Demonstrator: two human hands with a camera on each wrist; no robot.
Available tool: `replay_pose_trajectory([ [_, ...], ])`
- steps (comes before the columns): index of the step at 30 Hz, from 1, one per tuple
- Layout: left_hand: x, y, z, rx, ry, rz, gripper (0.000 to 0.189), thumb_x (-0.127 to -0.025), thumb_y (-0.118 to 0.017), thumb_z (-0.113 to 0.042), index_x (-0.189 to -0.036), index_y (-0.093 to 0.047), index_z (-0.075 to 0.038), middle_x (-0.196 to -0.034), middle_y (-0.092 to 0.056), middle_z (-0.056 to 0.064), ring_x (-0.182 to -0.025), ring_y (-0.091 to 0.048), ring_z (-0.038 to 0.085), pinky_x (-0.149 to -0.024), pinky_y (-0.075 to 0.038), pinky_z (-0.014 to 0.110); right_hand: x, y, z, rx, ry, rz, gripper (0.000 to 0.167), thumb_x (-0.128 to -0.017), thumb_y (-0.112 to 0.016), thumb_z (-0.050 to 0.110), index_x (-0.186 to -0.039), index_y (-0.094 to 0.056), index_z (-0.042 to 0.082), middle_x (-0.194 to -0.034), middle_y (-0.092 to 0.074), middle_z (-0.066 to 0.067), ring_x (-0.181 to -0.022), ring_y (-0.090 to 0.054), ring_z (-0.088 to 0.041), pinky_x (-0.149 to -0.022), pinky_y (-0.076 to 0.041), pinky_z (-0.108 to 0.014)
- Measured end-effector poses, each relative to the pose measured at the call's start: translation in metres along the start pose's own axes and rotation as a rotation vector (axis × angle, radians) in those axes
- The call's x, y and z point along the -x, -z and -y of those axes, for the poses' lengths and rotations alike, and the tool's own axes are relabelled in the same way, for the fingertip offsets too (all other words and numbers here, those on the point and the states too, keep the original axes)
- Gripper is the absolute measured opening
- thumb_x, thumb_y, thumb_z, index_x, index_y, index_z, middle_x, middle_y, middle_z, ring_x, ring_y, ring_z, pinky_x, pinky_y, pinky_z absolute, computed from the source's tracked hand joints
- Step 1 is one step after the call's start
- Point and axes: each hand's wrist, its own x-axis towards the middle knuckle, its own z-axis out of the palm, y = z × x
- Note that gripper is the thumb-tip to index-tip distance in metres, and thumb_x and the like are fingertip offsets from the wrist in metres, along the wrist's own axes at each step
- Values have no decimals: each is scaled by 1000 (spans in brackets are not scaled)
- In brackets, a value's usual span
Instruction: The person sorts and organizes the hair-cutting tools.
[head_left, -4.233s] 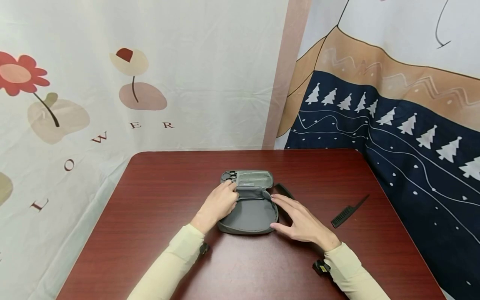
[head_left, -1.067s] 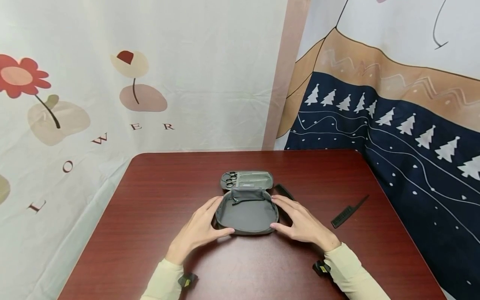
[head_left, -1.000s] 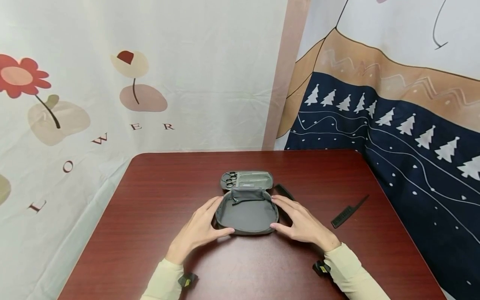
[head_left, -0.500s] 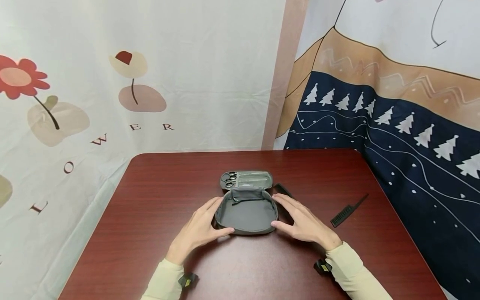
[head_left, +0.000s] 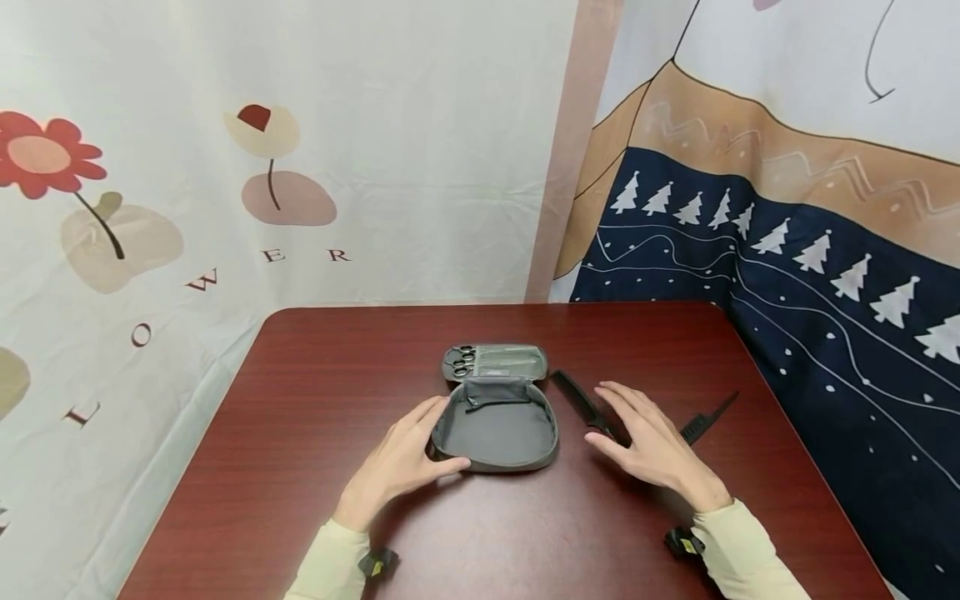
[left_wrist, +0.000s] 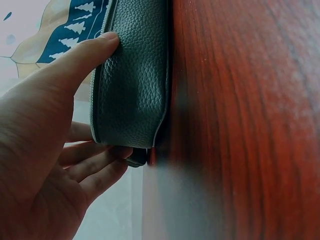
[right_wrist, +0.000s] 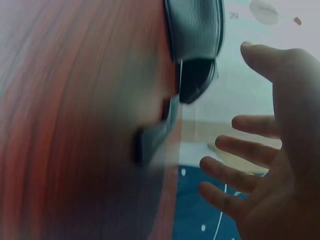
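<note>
A grey zip case [head_left: 495, 437] lies unzipped on the table, its lid laid back away from me. Metal scissors [head_left: 461, 360], showing their finger rings, sit at the left of the lid beside a clear pocket [head_left: 510, 360]. My left hand [head_left: 397, 458] holds the case's left side, thumb on the near wall [left_wrist: 132, 80] and fingers round the side. My right hand [head_left: 652, 442] hovers apart from the case with fingers spread, holding nothing. Below and left of it lies a long black tool [head_left: 576, 395], its near end partly hidden by the hand.
Behind the right hand lies a black tail comb [head_left: 701, 427], its toothed end covered from view. The red-brown table [head_left: 337, 367] reaches back to a printed curtain [head_left: 420, 167]. A zip pull strip [head_left: 495, 403] lies across the inside of the case.
Earlier the left hand moved from the lid's scissors to the case's left side. Within the last half second the right hand has left the case and moved right, over the black tool.
</note>
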Motion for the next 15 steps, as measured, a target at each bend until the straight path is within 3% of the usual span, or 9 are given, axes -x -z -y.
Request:
replay_pose_trajectory([
  [6, 1, 1, -3, 10, 47, 34, 104, -88, -96, -48, -172, -47, -10, -167, -59, 20, -152, -62, 41, -124, -55, 59, 18, 15, -22, 69, -58, -69, 74, -101, -85, 41, -159, -60, 4, -164, -59, -23, -148, -57, -48, -118, -49, -73],
  [15, 2, 1, -2, 3, 38, 28, 104, -90, -94, -50, -173, -46, -11, -167, -59, 19, -152, -62, 41, -124, -54, 59, 42, 34, -45, 135, -177, -125, 71, -100, -86, 39, -154, -62, -1, -158, -58, -31, -140, -56, -56, -112, -49, -77],
])
